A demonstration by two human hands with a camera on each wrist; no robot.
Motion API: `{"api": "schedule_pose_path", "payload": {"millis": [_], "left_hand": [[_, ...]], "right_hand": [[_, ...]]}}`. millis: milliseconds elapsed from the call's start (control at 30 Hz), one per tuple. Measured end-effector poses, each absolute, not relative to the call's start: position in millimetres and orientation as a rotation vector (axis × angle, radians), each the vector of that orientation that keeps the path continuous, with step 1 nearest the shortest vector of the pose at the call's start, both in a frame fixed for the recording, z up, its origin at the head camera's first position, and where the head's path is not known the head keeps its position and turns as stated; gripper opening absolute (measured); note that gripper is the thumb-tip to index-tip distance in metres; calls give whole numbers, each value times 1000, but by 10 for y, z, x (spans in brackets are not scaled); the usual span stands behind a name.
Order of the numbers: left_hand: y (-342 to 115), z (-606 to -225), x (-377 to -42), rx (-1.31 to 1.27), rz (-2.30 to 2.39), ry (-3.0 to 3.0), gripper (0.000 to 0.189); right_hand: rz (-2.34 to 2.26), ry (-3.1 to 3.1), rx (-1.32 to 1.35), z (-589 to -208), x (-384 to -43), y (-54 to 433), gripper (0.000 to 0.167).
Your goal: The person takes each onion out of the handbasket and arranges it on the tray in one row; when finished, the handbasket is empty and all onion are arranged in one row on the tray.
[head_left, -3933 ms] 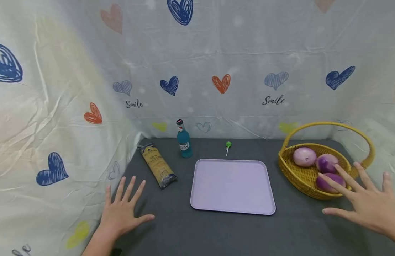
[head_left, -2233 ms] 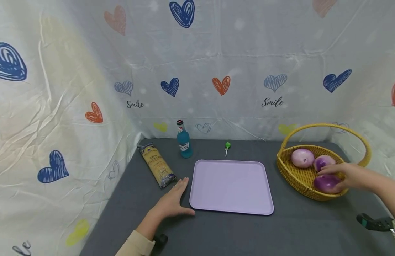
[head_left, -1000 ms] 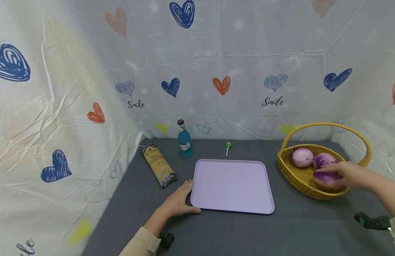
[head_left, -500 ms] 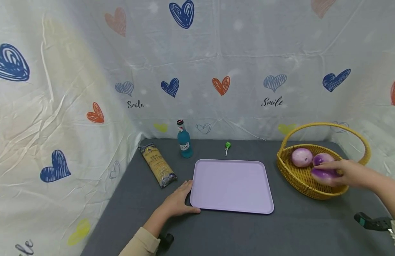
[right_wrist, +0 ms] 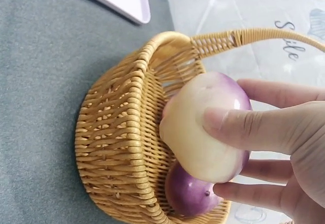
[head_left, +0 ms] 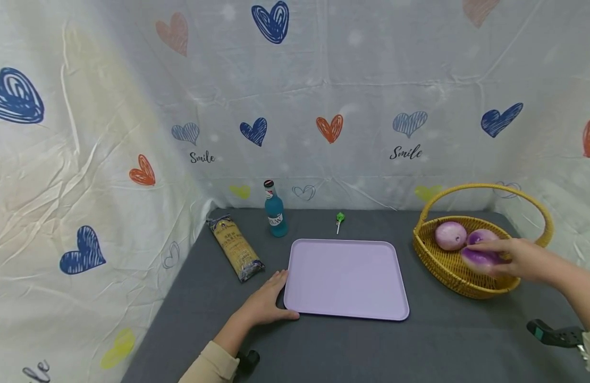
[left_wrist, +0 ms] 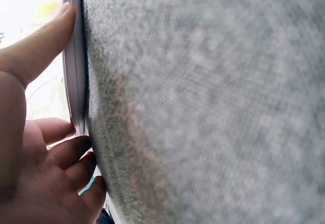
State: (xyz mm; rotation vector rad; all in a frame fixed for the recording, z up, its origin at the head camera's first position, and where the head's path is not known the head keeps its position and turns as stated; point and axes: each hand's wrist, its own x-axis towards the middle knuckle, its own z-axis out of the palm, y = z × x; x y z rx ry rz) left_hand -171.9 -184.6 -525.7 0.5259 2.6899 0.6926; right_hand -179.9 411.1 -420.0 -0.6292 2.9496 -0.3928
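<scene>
My right hand (head_left: 523, 259) holds a round purple-and-cream vegetable (head_left: 481, 261), with a smooth turnip-like look, over the basket's near side. In the right wrist view the thumb lies on the vegetable's cream side (right_wrist: 195, 127), with fingers round the purple side. Two more purple vegetables sit in the yellow wicker basket (head_left: 438, 271); the one nearest the held piece (head_left: 482, 236) is partly hidden. My left hand (head_left: 261, 304) spans the near-left corner of the lilac tray (head_left: 346, 279), its thumb and extended fingers touching the rim. The tray bears nothing.
A gold packet (head_left: 235, 247) lies left of the tray, and a blue bottle (head_left: 276, 213) stands behind it. A green lollipop (head_left: 340, 218) lies beyond the tray's far edge. The basket's tall arched handle (head_left: 491, 186) rises over its opening. A heart-print curtain (head_left: 295, 96) borders the dark grey table.
From spread fingers at both sides, my left hand moved right to the tray corner. My right hand reached into the basket, took the near vegetable and has shifted it slightly left and up.
</scene>
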Motion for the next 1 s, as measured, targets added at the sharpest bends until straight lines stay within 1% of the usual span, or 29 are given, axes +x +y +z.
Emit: {"api": "schedule_pose_path", "payload": {"millis": [900,1000], "left_hand": [[-1862,-5269,-1716,533,714,2683,119],[-1858,-5271,-1718,532,708,2684,118]], "right_hand": [[-469,3025,-696,-4160,-1728,3930,54],[-480,3060,-748,-4168,-1725,3918,54]]}}
